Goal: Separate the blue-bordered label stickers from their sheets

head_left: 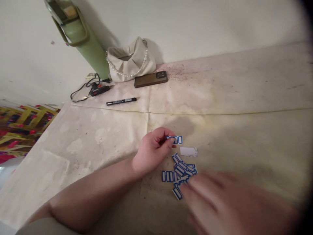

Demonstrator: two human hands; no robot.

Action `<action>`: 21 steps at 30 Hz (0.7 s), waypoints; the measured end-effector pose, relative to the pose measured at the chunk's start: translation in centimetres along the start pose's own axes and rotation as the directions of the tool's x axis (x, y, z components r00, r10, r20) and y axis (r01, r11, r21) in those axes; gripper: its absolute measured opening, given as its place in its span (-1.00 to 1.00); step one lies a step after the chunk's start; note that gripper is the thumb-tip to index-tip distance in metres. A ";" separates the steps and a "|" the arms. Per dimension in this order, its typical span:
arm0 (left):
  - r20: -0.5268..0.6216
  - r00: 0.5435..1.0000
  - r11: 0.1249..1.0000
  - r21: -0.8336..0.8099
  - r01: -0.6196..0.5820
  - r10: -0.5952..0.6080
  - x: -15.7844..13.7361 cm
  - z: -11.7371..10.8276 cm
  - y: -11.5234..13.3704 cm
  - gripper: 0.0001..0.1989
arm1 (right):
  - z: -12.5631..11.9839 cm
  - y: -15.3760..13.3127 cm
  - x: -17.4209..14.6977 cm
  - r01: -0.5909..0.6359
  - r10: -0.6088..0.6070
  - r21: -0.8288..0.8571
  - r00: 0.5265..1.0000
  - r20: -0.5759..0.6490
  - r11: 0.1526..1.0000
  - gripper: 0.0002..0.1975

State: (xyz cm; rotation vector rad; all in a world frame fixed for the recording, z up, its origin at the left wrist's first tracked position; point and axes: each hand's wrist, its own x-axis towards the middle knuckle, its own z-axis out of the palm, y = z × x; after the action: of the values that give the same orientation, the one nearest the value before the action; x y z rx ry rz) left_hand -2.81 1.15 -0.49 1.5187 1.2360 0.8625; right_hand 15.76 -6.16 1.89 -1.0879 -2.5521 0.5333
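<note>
My left hand (pixel 153 151) pinches a small strip of white labels with blue borders (pixel 180 139) between thumb and fingers, just above the table. Part of that strip is hidden by the thumb. Below it lies a loose, overlapping pile of similar blue-bordered label strips (pixel 179 169). Between the pile and the held strip rests a small stack of plain white strips (pixel 188 151). My right hand (pixel 215 199), smeared by motion, reaches over the near right side of the pile. Whether its fingers hold anything does not show.
Along the wall stand a green water bottle (pixel 89 45) and a cream handbag with a pearl strap (pixel 127 65). A phone (pixel 150 80), a black marker (pixel 121 101) and a black corded tool (pixel 99 89) lie on the stained cloth-covered table (pixel 244 130).
</note>
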 end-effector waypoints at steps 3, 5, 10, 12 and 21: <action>0.001 1.000 1.000 0.008 -0.009 0.009 -0.1 -0.1 -0.2 -0.90 | -2.3 2.9 2.8 -0.099 0.106 -0.182 0.994 0.031 0.978 -0.92; 0.005 1.000 1.000 0.012 -0.004 0.004 -0.1 -0.1 -0.3 -0.90 | -2.3 4.9 3.9 -0.154 0.169 -0.197 0.984 0.064 0.968 -0.95; 0.004 1.000 0.999 0.045 -0.004 0.004 -0.1 -0.1 -0.5 -0.90 | -0.8 7.2 4.7 -0.159 0.173 -0.095 0.971 0.162 0.983 -0.85; 0.001 1.000 0.999 0.049 -0.009 0.009 -0.1 -0.1 -0.4 -0.90 | -0.6 7.2 4.9 -0.169 0.176 -0.052 0.964 0.201 0.984 -0.89; 0.002 1.000 0.998 0.068 0.006 -0.006 -0.1 -0.2 -0.3 -0.90 | -1.0 7.1 5.6 -0.191 0.193 -0.031 0.959 0.205 0.981 -0.87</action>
State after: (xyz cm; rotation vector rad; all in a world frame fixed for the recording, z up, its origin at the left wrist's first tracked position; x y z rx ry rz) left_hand -3.08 1.15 -0.70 1.5688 1.2796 0.8215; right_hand 16.89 2.78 0.36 -1.3585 -2.6413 0.7181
